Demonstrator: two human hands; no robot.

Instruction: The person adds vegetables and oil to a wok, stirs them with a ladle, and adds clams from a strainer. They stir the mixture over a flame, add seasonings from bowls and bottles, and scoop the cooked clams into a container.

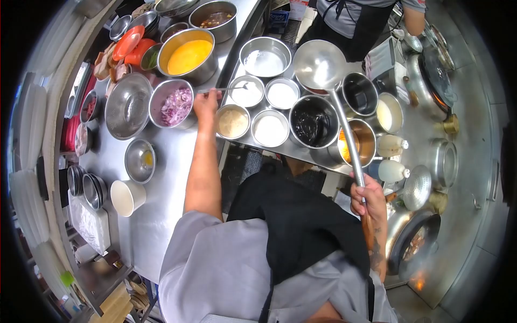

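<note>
My left hand [207, 106] is closed around the handle of a small spoon [225, 89], whose tip reaches over a metal tin of white powder [247, 97]. A metal pot of chopped red onion [176, 106] stands just left of that hand. In my right hand [369, 198] is a large ladle [349, 131], gripped near its wooden handle. The ladle's wide round bowl is tilted up over the far side of the seasoning tins, with no food visible inside. Close below it are a pot of dark liquid [314, 123] and more tins of white [270, 129] and tan powder [233, 123].
A pot of yellow liquid [188, 56], a colander [128, 106] and a small bowl [141, 160] occupy the left steel counter. Squeeze bottles [392, 170] stand at right. Beyond them a wok [417, 245] sits near a flame [419, 280]. Another person [350, 24] stands opposite.
</note>
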